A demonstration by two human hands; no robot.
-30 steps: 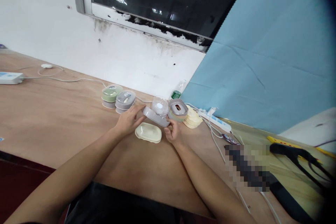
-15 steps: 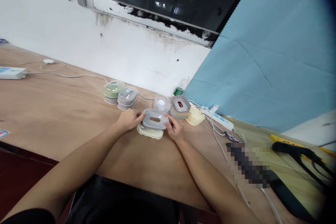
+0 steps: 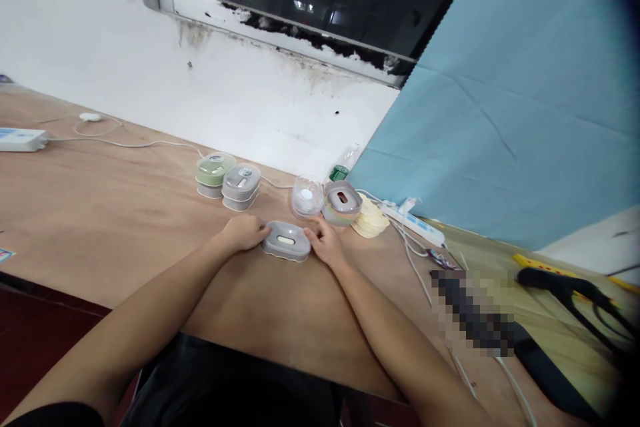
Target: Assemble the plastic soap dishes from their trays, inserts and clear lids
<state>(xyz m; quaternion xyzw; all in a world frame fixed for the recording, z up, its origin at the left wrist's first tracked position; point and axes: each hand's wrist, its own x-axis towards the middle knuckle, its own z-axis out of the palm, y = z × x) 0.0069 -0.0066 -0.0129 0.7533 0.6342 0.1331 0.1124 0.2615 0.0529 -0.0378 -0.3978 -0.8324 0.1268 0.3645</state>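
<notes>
A grey oval soap dish (image 3: 285, 241) with a slot in its middle rests on the table just in front of me. Its wavy pale bottom edge shows below the grey wall, and something pale is visible through the slot. My left hand (image 3: 246, 232) is closed on the dish's left end, thumb against the rim. At the opposite end, my right hand (image 3: 325, 240) grips the rim with fingers on the far side. Beyond my right hand stand a pile of grey slotted trays (image 3: 343, 203), a stack of clear lids (image 3: 307, 197) and several cream wavy-edged pieces (image 3: 371, 217).
Two lidded stacks, one green-topped (image 3: 215, 173) and one grey (image 3: 241, 187), stand behind my left hand. A plastic bottle (image 3: 343, 165) lies by the wall. Power strips (image 3: 420, 227) and white cables run along the right. A black strap-like object (image 3: 555, 373) lies at lower right.
Both hands have lowered the grey dish onto the cream wavy-edged piece, which it now covers almost wholly. The dish went from tilted and raised to lying level.
</notes>
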